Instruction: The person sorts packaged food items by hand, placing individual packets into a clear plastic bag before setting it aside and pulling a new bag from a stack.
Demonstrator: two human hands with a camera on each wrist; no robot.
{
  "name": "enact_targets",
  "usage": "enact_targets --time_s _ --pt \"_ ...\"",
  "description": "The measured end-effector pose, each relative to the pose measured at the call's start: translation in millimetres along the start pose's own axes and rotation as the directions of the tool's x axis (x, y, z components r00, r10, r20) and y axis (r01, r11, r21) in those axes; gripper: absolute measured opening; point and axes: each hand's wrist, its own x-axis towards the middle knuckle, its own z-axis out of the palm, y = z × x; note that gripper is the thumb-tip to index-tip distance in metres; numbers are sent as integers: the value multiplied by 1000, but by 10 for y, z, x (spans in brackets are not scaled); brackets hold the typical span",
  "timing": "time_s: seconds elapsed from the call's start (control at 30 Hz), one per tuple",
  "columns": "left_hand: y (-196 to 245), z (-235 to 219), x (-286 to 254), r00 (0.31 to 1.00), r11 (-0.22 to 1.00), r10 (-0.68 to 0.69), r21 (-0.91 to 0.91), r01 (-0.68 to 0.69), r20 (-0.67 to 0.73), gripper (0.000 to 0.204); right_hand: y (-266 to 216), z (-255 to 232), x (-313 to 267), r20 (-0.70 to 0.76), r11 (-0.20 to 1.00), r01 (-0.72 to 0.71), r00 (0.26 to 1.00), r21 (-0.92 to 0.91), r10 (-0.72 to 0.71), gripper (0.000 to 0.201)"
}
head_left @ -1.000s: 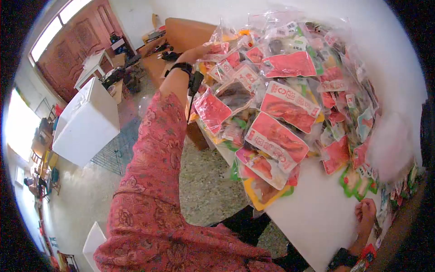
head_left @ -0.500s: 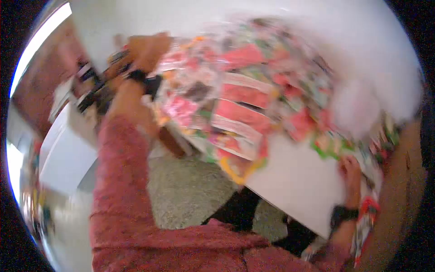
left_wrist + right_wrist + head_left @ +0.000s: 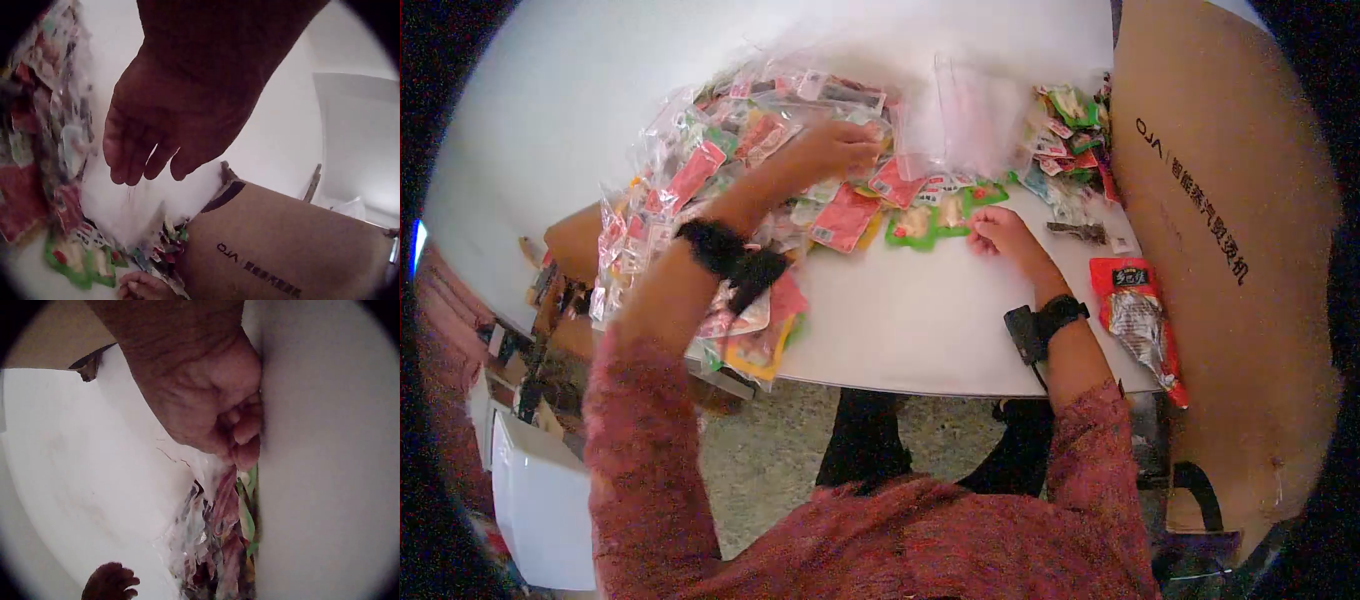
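Note:
My left hand [image 3: 830, 150] is over the right part of a heap of sealed food packets [image 3: 695, 180]. Its fingers are extended and hold nothing in the left wrist view, pointing toward a stack of clear plastic bags [image 3: 970, 115]. My right hand [image 3: 1005, 235] rests on the white table [image 3: 880, 310], fingers loosely curled with nothing seen in them. Right by its fingertips lie green-edged packets [image 3: 915, 225] with pale pieces inside. A red-and-white packet [image 3: 840, 218] lies to their left.
A tall brown cardboard box [image 3: 1230, 250] stands along the table's right side. Beside it lies a red and silver pouch [image 3: 1135, 315]. More small packets [image 3: 1070, 130] are piled at the back right. A white box [image 3: 540, 500] is on the floor at left.
My left hand has come from the far left end of the heap rightward across it, toward the bags. The head view has turned right. My right hand stays on the table.

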Motion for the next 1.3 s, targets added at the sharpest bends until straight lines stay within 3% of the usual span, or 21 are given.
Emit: enact_targets --time_s 0.07,0.2,0.23,0.27,0.3,0.37,0.4,0.43,0.47,0.57,0.67,0.73,0.8,0.83,0.9,0.93,0.97,1.03,1.2,1.27,1.3 --pt "-460 77 570 980 949 103 277 -148 170 24 -16 -19 23 -8 1000 21 1000 -1 -21 12" --pt "-826 270 1234 976 771 58 611 -176 209 21 -27 -8 24 6 999 13 1000 -38 -13 13" --pt "-733 365 1293 956 387 53 877 -286 288 20 -19 8 30 -23 1000 5 1000 -8 -5 13" --pt "-744 399 1380 934 -84 11 931 -356 358 20 4 8 55 -53 1000 -3 999 22 4 14" --pt "-966 307 1552 933 -90 4 929 -358 360 20 25 6 85 -52 1000 0 999 31 2 14" --pt "-1755 -52 2086 741 356 484 668 -653 466 18 108 2 152 -22 998 31 999 -53 -32 14" --pt "-1662 52 2034 741 353 478 669 -654 472 18 75 -3 139 -24 998 33 999 -44 -34 14" --pt "-1424 264 1857 919 778 311 490 -393 243 21 5 -4 95 -14 996 21 1000 -81 -23 14" --pt "-1202 458 1729 996 986 21 161 -35 89 25 -30 3 69 -5 993 10 1000 -119 -11 16" --pt "-859 852 1724 984 988 -118 85 130 -134 39 24 29 78 -47 999 30 998 -45 -32 17" --pt "-763 1086 1789 999 961 -43 274 38 15 54 91 49 92 -64 991 78 995 108 -72 16" --pt "-854 1162 1922 996 915 30 398 -61 82 70 111 20 127 -27 990 141 990 -20 -142 14" --pt "-956 1283 1973 976 673 151 740 17 -159 90 130 -4 141 21 967 206 978 -149 -205 12" --pt "-956 1360 1983 962 682 161 730 54 -222 99 119 -2 127 10 978 175 984 -110 -175 12" --pt "-783 1544 1830 964 586 181 809 54 -195 94 153 3 118 -5 988 138 990 -74 -139 13" --pt "-775 1604 1827 966 475 199 878 55 -168 89 165 19 114 -3 975 145 989 166 -146 10" --pt "-820 1631 1880 966 481 199 875 50 -164 89 177 29 111 -5 906 144 988 397 -155 8" --pt "-922 1661 2013 886 602 290 789 125 -362 64 91 61 71 -62 950 110 993 293 -96 7" --pt "-1241 1212 2345 889 746 292 665 20 -354 29 118 53 54 -113 944 134 988 301 -104 10" --pt "-1220 1083 2265 861 815 319 578 -36 -396 24 74 37 75 -114 994 95 988 -61 -101 10" --pt "-1233 1030 2186 903 957 153 287 -35 -402 23 55 41 71 -110 993 97 989 -61 -103 10"
